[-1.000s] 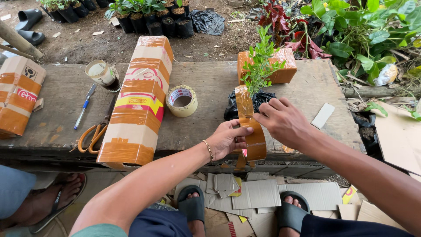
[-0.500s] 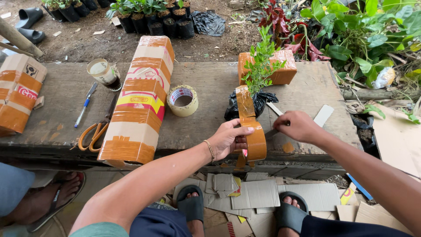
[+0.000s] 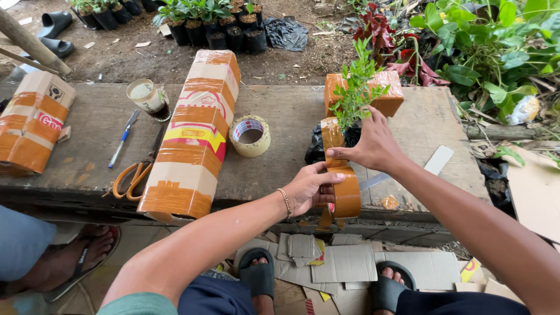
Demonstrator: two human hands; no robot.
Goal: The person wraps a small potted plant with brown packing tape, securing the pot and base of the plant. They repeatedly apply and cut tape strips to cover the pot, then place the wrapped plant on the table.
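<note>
- Outdoor dirt yard, worn wooden counter (image 3: pixel 280 111), potted seedlings behind.
- Step in hand, judged: taping a small plant in black bag (image 3: pixel 350 125), at the counter's near edge, right of centre.
- Left hand (image 3: pixel 309 189) grip closed on brown tape roll (image 3: pixel 347 192); right hand (image 3: pixel 370 146) fingers flat, pressing tape strip (image 3: pixel 332 137) against the bag, grasping nothing.
- Next move calls for keeping the strip taut while wrapping.
- Count: three taped boxes, long box (image 3: pixel 189 134) among them; one clear tape roll (image 3: pixel 251 135); one scissors (image 3: pixel 134 172); one pen (image 3: pixel 122 140); one cup (image 3: pixel 149 99).
</note>
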